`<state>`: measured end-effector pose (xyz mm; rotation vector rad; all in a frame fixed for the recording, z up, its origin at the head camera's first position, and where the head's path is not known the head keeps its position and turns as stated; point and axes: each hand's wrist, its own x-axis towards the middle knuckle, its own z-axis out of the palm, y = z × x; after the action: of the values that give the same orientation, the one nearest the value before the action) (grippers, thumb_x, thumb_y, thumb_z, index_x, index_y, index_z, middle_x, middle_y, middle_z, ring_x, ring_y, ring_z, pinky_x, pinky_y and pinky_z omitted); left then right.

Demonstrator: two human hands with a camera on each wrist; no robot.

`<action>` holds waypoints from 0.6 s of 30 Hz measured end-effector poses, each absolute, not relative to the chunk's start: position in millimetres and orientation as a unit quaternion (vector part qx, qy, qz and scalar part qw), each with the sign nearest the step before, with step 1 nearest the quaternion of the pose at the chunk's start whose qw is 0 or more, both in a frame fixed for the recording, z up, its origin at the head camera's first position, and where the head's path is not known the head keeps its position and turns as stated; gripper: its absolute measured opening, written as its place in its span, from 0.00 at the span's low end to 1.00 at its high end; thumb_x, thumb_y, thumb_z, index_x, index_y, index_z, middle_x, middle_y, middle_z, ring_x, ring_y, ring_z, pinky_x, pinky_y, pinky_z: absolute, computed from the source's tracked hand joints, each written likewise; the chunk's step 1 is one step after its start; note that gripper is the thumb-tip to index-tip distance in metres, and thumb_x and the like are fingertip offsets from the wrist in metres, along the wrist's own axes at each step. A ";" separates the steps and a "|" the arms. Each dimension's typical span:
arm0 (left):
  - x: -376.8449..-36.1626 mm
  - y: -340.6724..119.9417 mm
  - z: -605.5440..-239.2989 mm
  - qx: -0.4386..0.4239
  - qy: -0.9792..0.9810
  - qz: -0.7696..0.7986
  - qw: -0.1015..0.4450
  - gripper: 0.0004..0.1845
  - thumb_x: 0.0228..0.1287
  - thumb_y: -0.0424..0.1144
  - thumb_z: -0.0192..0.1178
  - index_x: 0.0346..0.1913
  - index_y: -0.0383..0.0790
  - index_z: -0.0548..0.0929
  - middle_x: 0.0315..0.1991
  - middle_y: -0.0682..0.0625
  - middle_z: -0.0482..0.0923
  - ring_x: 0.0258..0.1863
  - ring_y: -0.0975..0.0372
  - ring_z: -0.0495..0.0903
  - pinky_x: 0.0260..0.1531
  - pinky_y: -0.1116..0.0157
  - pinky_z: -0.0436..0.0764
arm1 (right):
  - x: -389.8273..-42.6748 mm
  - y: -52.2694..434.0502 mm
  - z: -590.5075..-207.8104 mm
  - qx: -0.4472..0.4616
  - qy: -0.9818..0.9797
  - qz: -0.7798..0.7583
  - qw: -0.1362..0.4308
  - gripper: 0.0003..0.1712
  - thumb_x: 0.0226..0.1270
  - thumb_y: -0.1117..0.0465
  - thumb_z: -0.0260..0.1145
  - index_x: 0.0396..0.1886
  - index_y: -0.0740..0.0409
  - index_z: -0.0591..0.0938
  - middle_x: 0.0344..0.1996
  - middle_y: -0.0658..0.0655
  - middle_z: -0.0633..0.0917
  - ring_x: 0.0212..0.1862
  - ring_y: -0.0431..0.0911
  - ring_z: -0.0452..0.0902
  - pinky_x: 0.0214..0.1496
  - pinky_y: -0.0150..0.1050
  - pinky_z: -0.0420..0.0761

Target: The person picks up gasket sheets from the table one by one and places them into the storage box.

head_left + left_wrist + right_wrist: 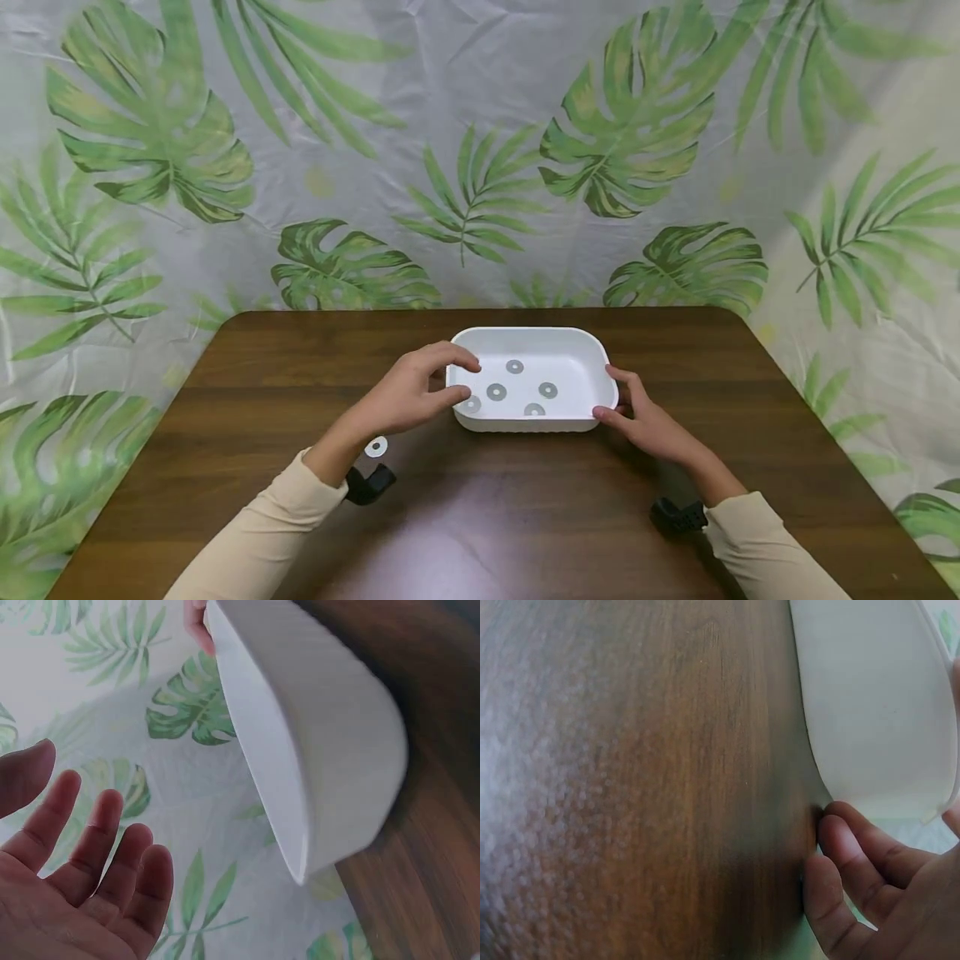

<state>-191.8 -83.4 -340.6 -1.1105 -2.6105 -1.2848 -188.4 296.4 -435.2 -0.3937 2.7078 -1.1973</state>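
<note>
A white rectangular tub (532,425) with rounded corners stands on the brown table. Inside it lie several flat grey rings (496,392) that look like washers. My right hand (651,423) holds the tub's right end, the thumb on the rim and the other fingers against the side; in the right wrist view, its fingertips (840,836) reach the tub's lower edge. My left hand (411,390) hovers over the left end, thumb and fingers spread apart with nothing between them. The left wrist view shows these fingers loosely bent, apart from the tub wall (345,750).
One white ring (376,447) lies on the table (480,500) beside my left wrist. A black wrist camera sits under each forearm. Behind the table's far edge hangs a light curtain (487,100) with green leaf print.
</note>
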 end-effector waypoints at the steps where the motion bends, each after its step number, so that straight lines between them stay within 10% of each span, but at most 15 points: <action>1: -186.7 -89.9 -340.6 -0.364 -0.837 -0.408 0.023 0.13 0.63 0.33 0.66 0.50 0.43 0.83 0.52 0.50 0.82 0.50 0.57 0.80 0.49 0.55 0.80 | -188.1 296.3 -435.1 -0.131 0.904 -0.400 0.078 0.46 0.72 0.53 0.63 0.77 0.56 0.45 0.53 0.69 0.79 0.50 0.52 0.77 0.43 0.33 0.76; 18: -168.5 -205.6 -402.9 -0.216 -0.915 -0.339 0.044 0.09 0.62 0.29 0.65 0.45 0.39 0.85 0.46 0.48 0.84 0.48 0.49 0.83 0.40 0.58 0.84 | -187.9 296.5 -434.3 -0.126 0.909 -0.391 0.078 0.47 0.72 0.51 0.63 0.76 0.58 0.46 0.56 0.72 0.76 0.53 0.55 0.77 0.45 0.33 0.77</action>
<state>-168.5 -205.6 -402.9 -0.6610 -2.7960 -1.0367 -187.9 296.5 -434.3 -0.3779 2.7211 -1.1698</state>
